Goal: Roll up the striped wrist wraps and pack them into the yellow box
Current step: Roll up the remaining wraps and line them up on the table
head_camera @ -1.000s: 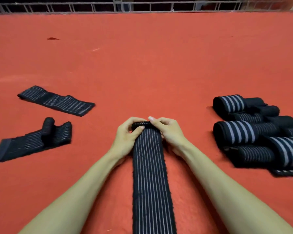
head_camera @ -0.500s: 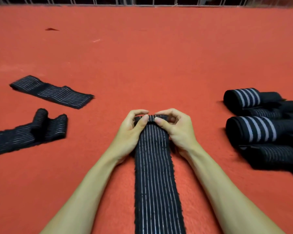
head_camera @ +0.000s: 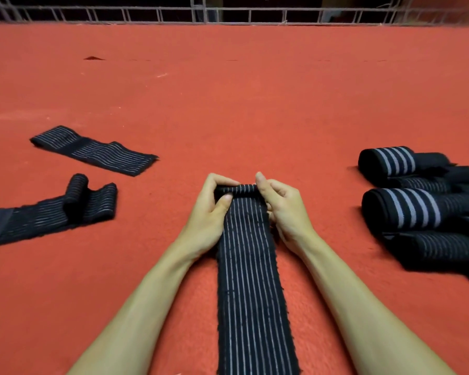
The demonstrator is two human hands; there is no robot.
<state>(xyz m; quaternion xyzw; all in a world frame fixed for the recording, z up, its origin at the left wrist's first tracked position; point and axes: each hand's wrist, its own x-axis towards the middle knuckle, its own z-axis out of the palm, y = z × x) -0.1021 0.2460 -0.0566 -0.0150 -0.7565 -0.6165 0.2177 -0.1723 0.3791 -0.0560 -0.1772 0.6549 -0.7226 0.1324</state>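
one striped wrap (head_camera: 252, 280): lies flat on the red table (head_camera: 255, 104), its near tail cut off by the frame.
grip: left hand (head_camera: 209, 212) and right hand (head_camera: 284, 209) both pinch its small rolled far end (head_camera: 241, 189).
risk: uneven thumb pressure could skew or loosen the roll.
hidden: yellow box not in view; rolled wraps (head_camera: 401, 209) at right partly cut off.

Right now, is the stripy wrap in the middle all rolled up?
No, only the far end of the striped wrist wrap is rolled, between the left hand and right hand; the rest lies flat.
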